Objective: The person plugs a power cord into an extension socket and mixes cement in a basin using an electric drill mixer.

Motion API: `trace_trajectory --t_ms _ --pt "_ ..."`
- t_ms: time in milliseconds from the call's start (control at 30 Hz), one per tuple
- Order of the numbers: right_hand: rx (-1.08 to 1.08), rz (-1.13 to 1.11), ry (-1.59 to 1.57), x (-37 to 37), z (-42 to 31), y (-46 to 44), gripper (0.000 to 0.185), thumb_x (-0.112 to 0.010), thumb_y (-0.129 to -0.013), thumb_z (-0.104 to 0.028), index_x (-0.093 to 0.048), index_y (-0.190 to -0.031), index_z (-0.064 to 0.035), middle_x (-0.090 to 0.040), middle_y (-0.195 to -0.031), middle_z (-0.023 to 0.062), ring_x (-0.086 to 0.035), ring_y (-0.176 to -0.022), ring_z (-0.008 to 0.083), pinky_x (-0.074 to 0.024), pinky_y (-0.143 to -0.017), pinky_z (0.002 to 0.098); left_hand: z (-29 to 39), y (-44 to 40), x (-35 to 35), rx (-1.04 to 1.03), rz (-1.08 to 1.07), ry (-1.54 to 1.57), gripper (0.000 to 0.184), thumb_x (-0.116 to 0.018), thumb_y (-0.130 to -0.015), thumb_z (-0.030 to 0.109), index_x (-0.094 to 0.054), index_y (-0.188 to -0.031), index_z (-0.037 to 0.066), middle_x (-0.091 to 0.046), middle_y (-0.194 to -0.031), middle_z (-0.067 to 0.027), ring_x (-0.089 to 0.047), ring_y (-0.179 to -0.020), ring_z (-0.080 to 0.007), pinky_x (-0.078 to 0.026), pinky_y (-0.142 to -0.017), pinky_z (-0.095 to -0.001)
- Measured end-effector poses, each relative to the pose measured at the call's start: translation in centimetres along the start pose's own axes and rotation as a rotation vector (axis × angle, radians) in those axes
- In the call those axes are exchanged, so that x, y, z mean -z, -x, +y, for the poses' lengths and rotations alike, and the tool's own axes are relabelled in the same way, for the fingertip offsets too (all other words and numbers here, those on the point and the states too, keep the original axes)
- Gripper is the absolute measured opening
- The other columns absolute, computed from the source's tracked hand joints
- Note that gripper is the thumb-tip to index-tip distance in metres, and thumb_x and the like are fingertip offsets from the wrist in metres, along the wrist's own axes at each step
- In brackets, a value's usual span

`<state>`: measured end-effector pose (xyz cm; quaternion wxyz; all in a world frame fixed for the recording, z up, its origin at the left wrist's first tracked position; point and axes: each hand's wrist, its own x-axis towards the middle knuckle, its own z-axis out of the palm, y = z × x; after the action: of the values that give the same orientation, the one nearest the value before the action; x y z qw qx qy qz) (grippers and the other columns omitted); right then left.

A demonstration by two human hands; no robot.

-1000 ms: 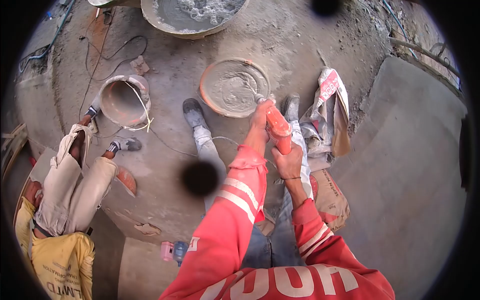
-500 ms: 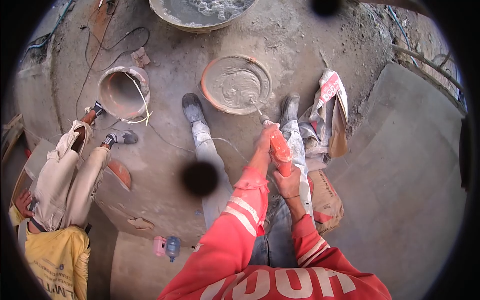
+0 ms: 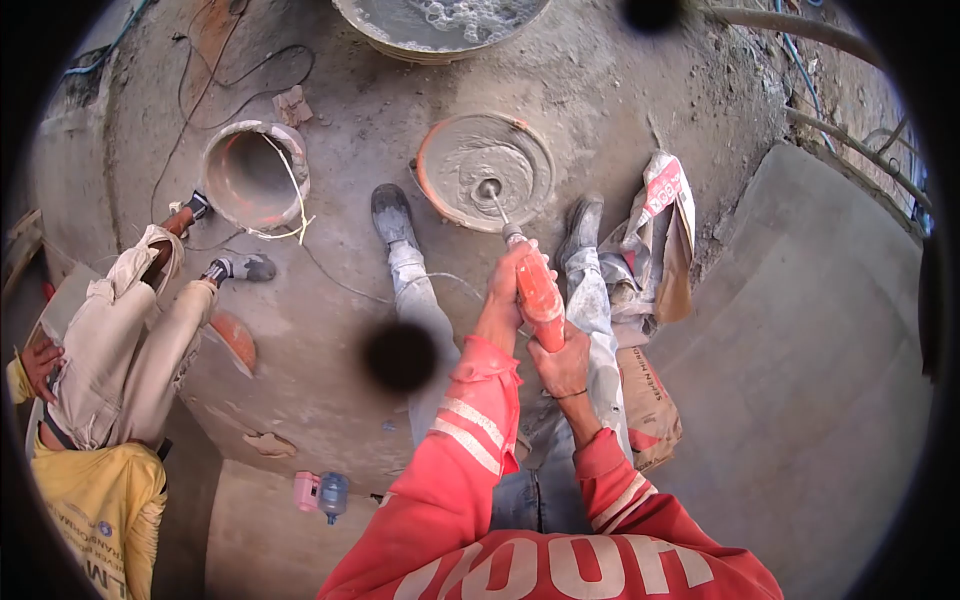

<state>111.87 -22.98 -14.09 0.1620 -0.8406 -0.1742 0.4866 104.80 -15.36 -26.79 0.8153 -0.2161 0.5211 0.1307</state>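
Note:
Both my hands are closed on an orange power drill caked with grey splashes. My left hand wraps its front body near the chuck, and my right hand grips the rear handle. From the chuck a metal mixing rod slants into a round bucket between my boots. Wet grey mortar fills the bucket, with swirl ridges and a hollow around the rod. The rod's lower end is hidden in the mortar.
An empty bucket with a pale strap stands left, near a co-worker's legs. A large basin of water lies ahead. Cement bags rest right of my leg. A cable crosses the floor; bottles stand behind.
The drill and both hands have shifted slightly left. The rod's entry point has moved left in the bucket, and a hollow now shows around it. The view has shifted a little.

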Motion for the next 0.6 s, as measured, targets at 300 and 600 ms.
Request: trace_trajectory --t_ms 300,600 --pt "0.004 0.001 0.081 0.3 -1.9 -0.3 0.031 -0.069 -0.069 -0.012 -0.07 -0.097 0.0022 -0.07 -0.077 0.0195 -0.071 -0.07 0.0262 -0.0528 -0.068 0.0387 0.6 -0.1 -0.1 -0.021 -0.048 0.061 0.023 -0.068 -0.089 0.031 -0.057 -0.096 0.012 -0.063 -0.087 -0.0093 -0.066 -0.071 -0.0276 -0.057 -0.062 -0.0429" --pt "0.028 -0.004 0.143 1.5 -0.8 -1.4 0.029 -0.069 -0.068 -0.012 -0.07 -0.092 0.0033 -0.069 -0.073 0.0185 -0.068 -0.066 0.0263 -0.0519 -0.066 0.0387 -0.4 -1.4 -1.4 -0.013 0.026 0.075 0.024 -0.068 -0.09 0.031 -0.057 -0.093 0.01 -0.062 -0.08 -0.0093 -0.066 -0.066 -0.0271 -0.058 -0.057 -0.0439"
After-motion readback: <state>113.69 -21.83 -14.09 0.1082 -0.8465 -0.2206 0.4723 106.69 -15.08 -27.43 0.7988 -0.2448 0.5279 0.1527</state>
